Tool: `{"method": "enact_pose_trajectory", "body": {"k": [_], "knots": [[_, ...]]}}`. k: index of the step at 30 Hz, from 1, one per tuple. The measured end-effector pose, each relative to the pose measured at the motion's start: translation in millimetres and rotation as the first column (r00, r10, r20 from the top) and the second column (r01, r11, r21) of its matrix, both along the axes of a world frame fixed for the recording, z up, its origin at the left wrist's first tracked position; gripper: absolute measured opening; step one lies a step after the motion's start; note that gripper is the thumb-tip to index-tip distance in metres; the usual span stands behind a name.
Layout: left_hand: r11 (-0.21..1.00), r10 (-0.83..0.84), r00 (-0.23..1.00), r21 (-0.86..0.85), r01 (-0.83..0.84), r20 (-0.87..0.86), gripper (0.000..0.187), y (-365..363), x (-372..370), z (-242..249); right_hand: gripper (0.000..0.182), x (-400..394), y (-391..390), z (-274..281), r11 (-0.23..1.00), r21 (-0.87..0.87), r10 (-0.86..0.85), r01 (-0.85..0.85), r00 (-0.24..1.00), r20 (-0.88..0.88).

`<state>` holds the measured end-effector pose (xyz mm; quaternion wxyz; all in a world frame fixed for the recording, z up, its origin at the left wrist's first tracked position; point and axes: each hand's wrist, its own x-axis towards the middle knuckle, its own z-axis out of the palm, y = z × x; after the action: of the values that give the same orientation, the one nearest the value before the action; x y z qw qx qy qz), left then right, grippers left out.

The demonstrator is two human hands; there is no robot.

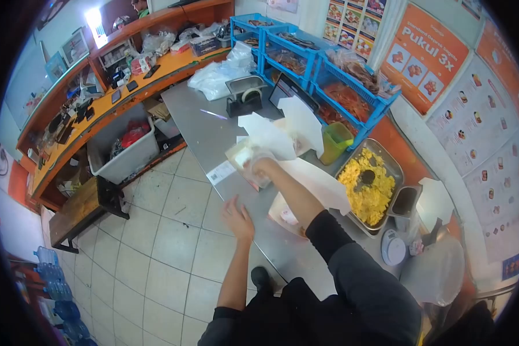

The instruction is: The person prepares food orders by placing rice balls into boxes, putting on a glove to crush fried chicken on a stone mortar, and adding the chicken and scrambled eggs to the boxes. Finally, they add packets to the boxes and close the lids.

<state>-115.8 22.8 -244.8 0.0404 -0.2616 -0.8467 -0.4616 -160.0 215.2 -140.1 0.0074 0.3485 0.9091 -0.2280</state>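
My right hand [263, 166] is over an open paper food box [242, 153] on the steel table [193, 124], its fingers around something whitish and translucent that I cannot make out. My left hand [236, 218] hangs at the table's front edge, fingers spread, with nothing in it. Beyond my right hand stands another open box with raised white flaps [271, 135]. A third open box [285, 213] lies under my right forearm, partly hidden by it. A receipt-like paper [220, 172] lies left of the nearest box.
At the right are a metal tray of yellow food [370, 193], a green cup [334, 143] and a round white scale [393, 248]. Behind stand blue baskets [340, 95], a tape dispenser [245, 95] and plastic bags [219, 75]. A wooden bench [86, 210] stands at the left.
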Motion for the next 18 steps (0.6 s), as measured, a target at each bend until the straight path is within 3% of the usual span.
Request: {"method": "enact_pose_trajectory", "body": {"k": [5, 11, 13, 14, 15, 16, 18], "knots": [[1.000, 0.002, 0.999, -0.015, -0.001, 0.049, 0.036, -0.6, 0.5, 6.3, 0.034, -4.0, 0.4, -5.8, 0.973, 0.074, 0.204, -0.221, 0.961, 0.188], [1.000, -0.014, 0.998, 0.006, 0.014, -0.056, 0.036, -3.5, -1.3, -2.6, 0.027, 19.0, -15.6, 20.7, 0.930, 0.106, 0.330, -0.352, 0.926, 0.183], [0.999, -0.035, 0.984, -0.019, 0.032, -0.177, 0.035, -1.1, -6.8, -8.4, 0.025, 32.9, -29.5, 43.5, 0.918, 0.169, 0.364, -0.359, 0.931, 0.005], [0.997, -0.074, 0.965, -0.047, 0.064, -0.252, 0.034, -2.0, -10.6, -13.5, 0.022, 45.6, -31.2, 34.4, 0.898, 0.212, 0.440, -0.386, 0.756, -0.486], [0.995, -0.075, 0.973, -0.075, 0.060, -0.220, 0.034, -2.9, -12.0, -13.0, 0.016, 74.0, -53.6, 56.1, 0.941, 0.211, 0.321, -0.263, 0.505, -0.801], [0.987, -0.110, 0.974, -0.136, 0.084, -0.196, 0.034, -0.8, -20.7, -28.2, 0.015, 117.6, -78.4, 93.7, 0.980, 0.132, 0.189, -0.152, 0.468, -0.863], [0.975, -0.200, 0.922, -0.163, 0.153, -0.332, 0.039, -7.6, -26.1, -38.4, 0.019, 228.3, -101.3, 149.2, 0.986, -0.044, 0.034, -0.159, 0.456, -0.889]]}}
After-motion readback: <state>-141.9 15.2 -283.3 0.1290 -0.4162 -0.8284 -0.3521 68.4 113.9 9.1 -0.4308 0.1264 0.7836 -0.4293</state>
